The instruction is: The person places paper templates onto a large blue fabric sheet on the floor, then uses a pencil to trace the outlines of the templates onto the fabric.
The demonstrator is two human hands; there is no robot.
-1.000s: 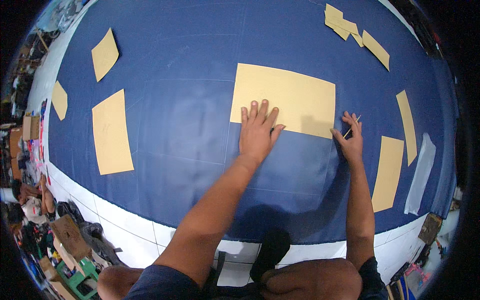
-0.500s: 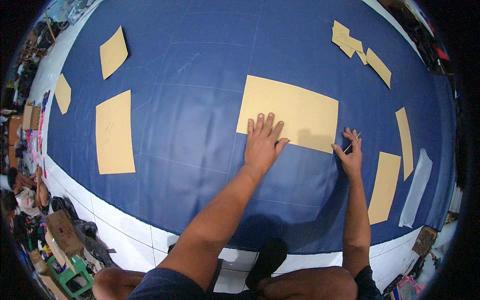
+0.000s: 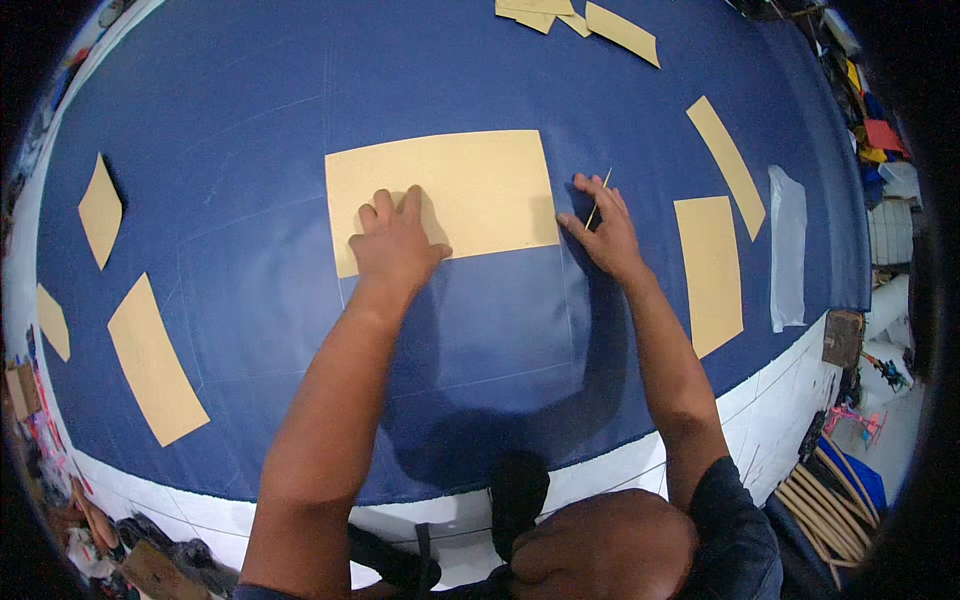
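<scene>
A large rectangular tan card template (image 3: pixel 470 185) lies flat on a wide sheet of dark blue material (image 3: pixel 260 330). My left hand (image 3: pixel 395 240) rests on its lower left part, fingers apart and tips touching the card. Just beyond the card's right edge is my right hand (image 3: pixel 610 230), pinching a thin yellowish stick (image 3: pixel 597 205) that points up and away. The thumb of that hand comes close to the card's lower right corner. Thin pale lines run across the blue sheet below and to the left of the card.
More tan pieces lie around: a strip (image 3: pixel 728 165) and a panel (image 3: pixel 712 280) at right, a long piece (image 3: pixel 157 360) and a diamond shape (image 3: pixel 101 212) at left. A translucent plastic strip (image 3: pixel 787 250) lies far right. Wooden rods (image 3: pixel 825 510) sit beyond the white tiles.
My view has swung to the right, so the sheet and pieces appear shifted left and turned. The left hand's fingers are more bent on the card; the right still holds the stick.
</scene>
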